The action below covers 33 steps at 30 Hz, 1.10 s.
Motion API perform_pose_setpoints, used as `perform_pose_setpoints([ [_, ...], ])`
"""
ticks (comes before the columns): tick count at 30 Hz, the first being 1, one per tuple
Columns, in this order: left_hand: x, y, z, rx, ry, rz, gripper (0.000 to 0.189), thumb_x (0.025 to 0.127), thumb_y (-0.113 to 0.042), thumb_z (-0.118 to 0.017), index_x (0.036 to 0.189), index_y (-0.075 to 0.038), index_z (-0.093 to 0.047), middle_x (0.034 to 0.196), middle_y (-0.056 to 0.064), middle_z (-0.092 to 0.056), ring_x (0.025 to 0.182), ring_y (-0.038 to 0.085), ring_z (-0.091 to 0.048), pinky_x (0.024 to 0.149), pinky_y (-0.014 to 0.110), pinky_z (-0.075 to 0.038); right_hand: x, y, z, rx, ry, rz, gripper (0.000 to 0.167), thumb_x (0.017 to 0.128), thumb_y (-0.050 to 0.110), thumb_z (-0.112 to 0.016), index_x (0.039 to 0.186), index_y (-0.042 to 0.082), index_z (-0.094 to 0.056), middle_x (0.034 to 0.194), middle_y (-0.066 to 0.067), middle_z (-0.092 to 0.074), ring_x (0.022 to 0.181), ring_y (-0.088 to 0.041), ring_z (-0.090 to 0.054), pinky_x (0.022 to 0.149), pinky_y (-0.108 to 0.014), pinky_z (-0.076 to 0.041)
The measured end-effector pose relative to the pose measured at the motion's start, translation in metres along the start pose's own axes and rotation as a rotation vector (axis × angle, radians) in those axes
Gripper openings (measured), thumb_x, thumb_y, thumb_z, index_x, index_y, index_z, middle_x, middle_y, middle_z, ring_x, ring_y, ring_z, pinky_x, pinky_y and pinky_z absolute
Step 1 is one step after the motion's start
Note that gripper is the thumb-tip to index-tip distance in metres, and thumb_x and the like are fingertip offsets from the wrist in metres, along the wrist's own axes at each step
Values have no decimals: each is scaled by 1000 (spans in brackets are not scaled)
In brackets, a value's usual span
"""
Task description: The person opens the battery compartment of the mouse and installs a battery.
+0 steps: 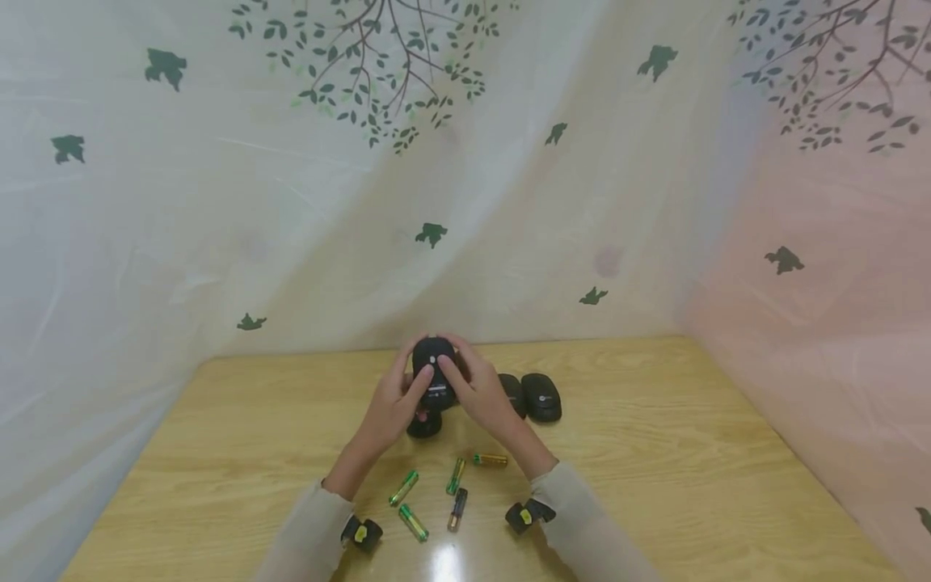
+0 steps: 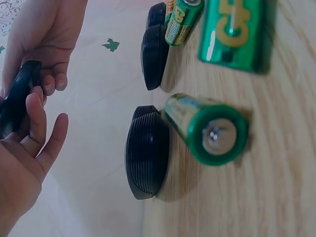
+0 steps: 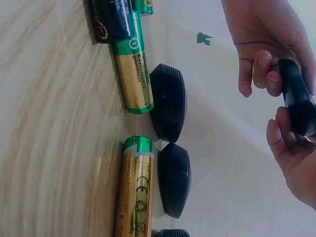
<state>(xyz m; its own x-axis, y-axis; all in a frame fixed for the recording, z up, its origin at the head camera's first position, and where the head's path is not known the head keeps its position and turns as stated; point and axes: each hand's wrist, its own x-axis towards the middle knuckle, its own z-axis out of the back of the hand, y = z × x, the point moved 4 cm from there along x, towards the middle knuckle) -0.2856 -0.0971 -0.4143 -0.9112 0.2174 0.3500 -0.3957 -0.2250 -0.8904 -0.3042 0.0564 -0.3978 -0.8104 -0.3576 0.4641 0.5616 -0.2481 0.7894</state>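
Observation:
Both hands hold a black computer mouse (image 1: 435, 373) raised above the far part of the table, its underside with a label turned toward the head camera. My left hand (image 1: 390, 402) grips its left side and my right hand (image 1: 482, 394) its right side, both thumbs on the underside. In the left wrist view the raised mouse (image 2: 19, 101) appears edge-on between the curled fingers. Another black mouse (image 1: 424, 425) lies below the hands, partly covered by them. Two more mice, one (image 1: 541, 398) fully visible and one (image 1: 513, 394) partly hidden, lie beside the right hand.
Several green-and-gold batteries (image 1: 404, 487) lie spread on the wooden table (image 1: 655, 453) between the forearms, with a dark battery (image 1: 457, 510) among them. A pale curtain (image 1: 327, 242) with leaf prints hangs behind the table.

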Motion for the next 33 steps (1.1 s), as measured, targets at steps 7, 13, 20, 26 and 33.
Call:
perform_pose_setpoints([
  [7,1,-2,-1,3,-10,17,49,111,-27,-45,158,-27,-30,74,16,-67,51,16,-57,51,37,-54,2,2,1,-22,-16,20,42,110,25,-48,149,8,-48,132,-20,-65,108,-29,-72,87,-36,-61],
  [13,2,-4,-1,-10,0,38,52,110,-24,-46,159,-27,-28,79,15,-68,51,16,-54,50,28,-50,2,2,2,-43,-42,22,39,110,26,-48,146,12,-50,125,-18,-69,100,-26,-73,81,-31,-61],
  [20,0,-3,-3,8,18,53,51,110,-27,-48,157,-28,-29,78,14,-67,50,14,-53,49,25,-48,-2,5,1,-77,-51,9,42,111,31,-44,147,11,-48,114,-14,-72,88,-16,-71,73,-26,-60],
  [26,1,-6,-2,45,27,40,51,109,-31,-48,157,-29,-29,81,15,-70,53,18,-57,52,32,-53,0,5,7,-60,-23,-62,41,110,34,-46,146,15,-50,114,-13,-73,97,-21,-73,81,-35,-61],
  [33,1,-1,2,62,83,71,52,109,-27,-49,158,-26,-28,89,19,-72,57,20,-59,57,40,-55,2,5,15,-40,-64,-85,35,103,26,-62,135,12,-63,127,-7,-67,116,-23,-66,95,-40,-59],
])
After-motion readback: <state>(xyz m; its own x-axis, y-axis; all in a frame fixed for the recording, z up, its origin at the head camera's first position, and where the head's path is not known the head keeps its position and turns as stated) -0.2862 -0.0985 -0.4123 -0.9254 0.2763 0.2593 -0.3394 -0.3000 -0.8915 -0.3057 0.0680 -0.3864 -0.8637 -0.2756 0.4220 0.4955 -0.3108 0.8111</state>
